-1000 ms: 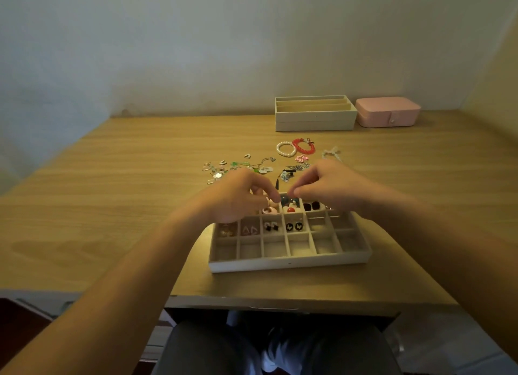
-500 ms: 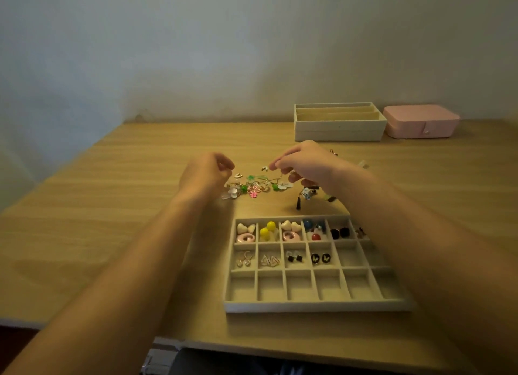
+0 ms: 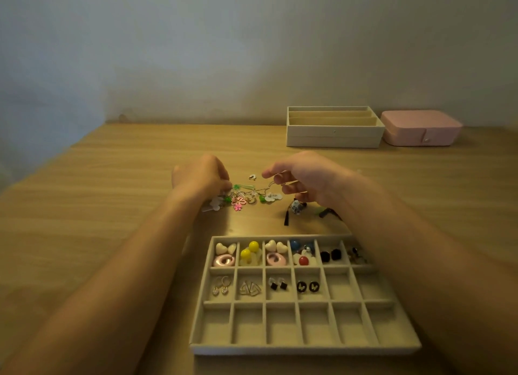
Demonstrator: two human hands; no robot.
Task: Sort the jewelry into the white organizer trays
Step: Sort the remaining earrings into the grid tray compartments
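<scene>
We see a big wooden table [image 3: 112, 206]. On it, close to us, sits the white tray [image 3: 305, 349] with many little boxes. Earrings lie in its far row and in four boxes of the middle row. A second white tray [image 3: 335, 140] and a pink box [image 3: 420, 128] stand by the wall.

Our right hand [image 3: 308, 175] is curled and pinches a thin gold piece [image 3: 271, 184] just above the jewelry pile [image 3: 244, 199]. Our left hand [image 3: 200, 178] is curled too, with its tips down on the left end of the pile. We cannot tell if it grips anything.

A second ago both hands were over the tray's far row. Now they are past the tray, at the pile.
</scene>
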